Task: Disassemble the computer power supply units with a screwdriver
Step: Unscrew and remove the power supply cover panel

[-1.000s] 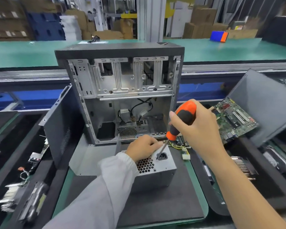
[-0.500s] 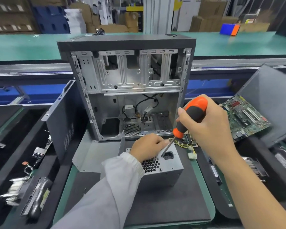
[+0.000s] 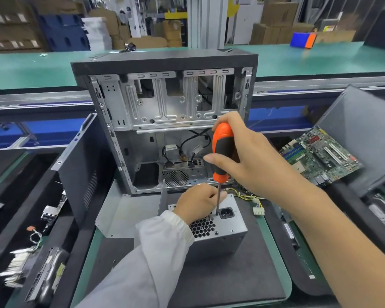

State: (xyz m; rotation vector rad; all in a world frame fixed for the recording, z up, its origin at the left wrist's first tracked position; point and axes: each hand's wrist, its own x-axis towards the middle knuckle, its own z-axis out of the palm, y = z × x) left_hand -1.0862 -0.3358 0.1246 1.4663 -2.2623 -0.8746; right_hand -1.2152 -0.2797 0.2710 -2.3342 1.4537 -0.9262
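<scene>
right hand (image 3: pixel 249 161) grips the orange-and-black-handled screwdriver (image 3: pixel 222 156) upright, tip on the grey metal power supply unit (image 3: pixel 218 232) beside its socket; left hand (image 3: pixel 198 203), fingers curled, steadies that unit's top.

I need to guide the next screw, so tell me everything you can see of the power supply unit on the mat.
The power supply unit is a bare grey metal box lying flat on the dark mat, in front of the open computer case. Its top face shows a honeycomb vent and a black power socket. Yellow and black wires trail from its far right side. The left hand holds it; the screwdriver tip meets the top beside the socket.
</scene>
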